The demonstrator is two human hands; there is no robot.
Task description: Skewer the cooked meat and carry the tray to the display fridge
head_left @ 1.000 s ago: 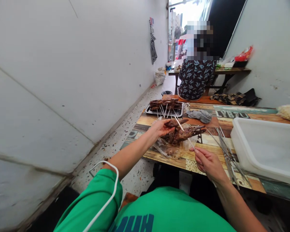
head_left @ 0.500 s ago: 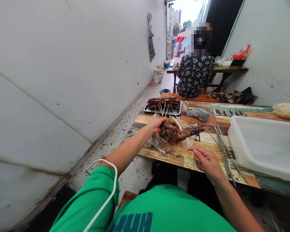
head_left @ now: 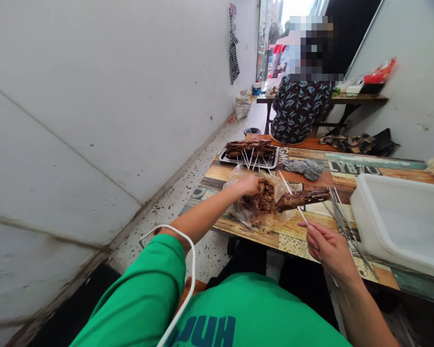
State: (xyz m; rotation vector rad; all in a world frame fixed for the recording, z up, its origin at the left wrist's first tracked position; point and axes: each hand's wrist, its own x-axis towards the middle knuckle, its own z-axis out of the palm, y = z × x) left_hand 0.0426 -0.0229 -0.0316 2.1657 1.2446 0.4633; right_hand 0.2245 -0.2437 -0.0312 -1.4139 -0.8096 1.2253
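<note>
My right hand [head_left: 327, 246] is closed round a thin metal skewer [head_left: 303, 216] that slants up and left. The skewer runs through a dark brown, glossy piece of cooked meat [head_left: 305, 198] with thin bony ends pointing right. My left hand [head_left: 249, 186] reaches down at a clear plastic bag [head_left: 244, 214], beside more dark meat [head_left: 265, 195] lying in it. Its fingers are hidden by the back of the hand and the bag, so their grip does not show.
A metal tray [head_left: 248, 163] of skewered meat stands behind the bag. Nearby are a grey cloth [head_left: 304, 168], several loose skewers [head_left: 350, 231] and a white plastic tub [head_left: 361, 212]. A person [head_left: 302, 108] sits ahead at another table [head_left: 361, 99].
My left hand has let go of the skewered meat and moved to the meat in the bag. My right hand has shifted right with the skewer and its piece.
</note>
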